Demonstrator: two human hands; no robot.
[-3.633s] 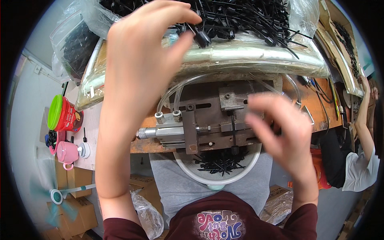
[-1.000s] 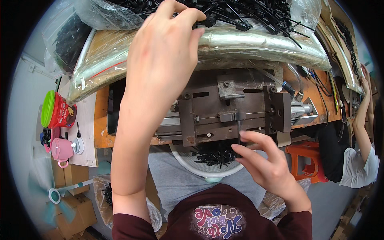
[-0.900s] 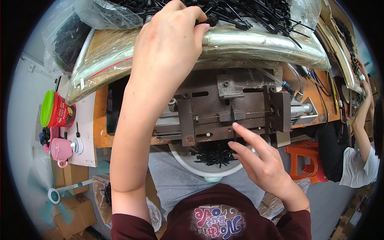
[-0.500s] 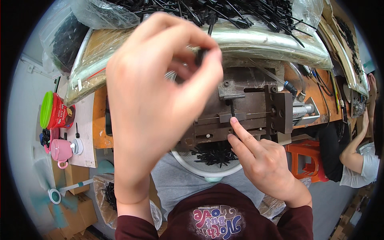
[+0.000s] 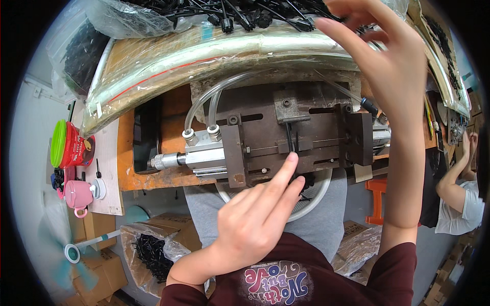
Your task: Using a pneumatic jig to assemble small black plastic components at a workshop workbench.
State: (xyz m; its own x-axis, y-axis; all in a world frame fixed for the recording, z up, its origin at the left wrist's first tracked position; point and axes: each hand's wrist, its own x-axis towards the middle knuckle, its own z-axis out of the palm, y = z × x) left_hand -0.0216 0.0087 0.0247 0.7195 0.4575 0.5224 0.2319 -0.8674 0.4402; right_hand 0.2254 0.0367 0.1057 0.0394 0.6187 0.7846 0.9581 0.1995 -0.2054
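Note:
My left hand (image 5: 250, 217) reaches in over the front edge of a dark metal clamping fixture (image 5: 326, 122). Its index finger is stretched out, and the tip touches the lower end of a thin black rod-like piece (image 5: 290, 137) in the fixture's central block. The middle finger is extended beside it; the others are curled. My right hand (image 5: 385, 51) is raised at the upper right, by a heap of black stemmed plastic parts (image 5: 245, 20). Its thumb and fingers are apart, with dark parts showing behind; I see nothing held in it.
Clear air hoses (image 5: 204, 97) run to a silver cylinder (image 5: 204, 158) on the fixture's left. Below the fixture, a white basket (image 5: 321, 196) rests by my lap. A bag of black parts (image 5: 153, 255) stands lower left, a pink cup (image 5: 78, 194) farther left. Another person's arm (image 5: 451, 178) is at right.
My left hand has come down from its raised place to the fixture. My right hand has left the fixture and risen to the heap at the upper right.

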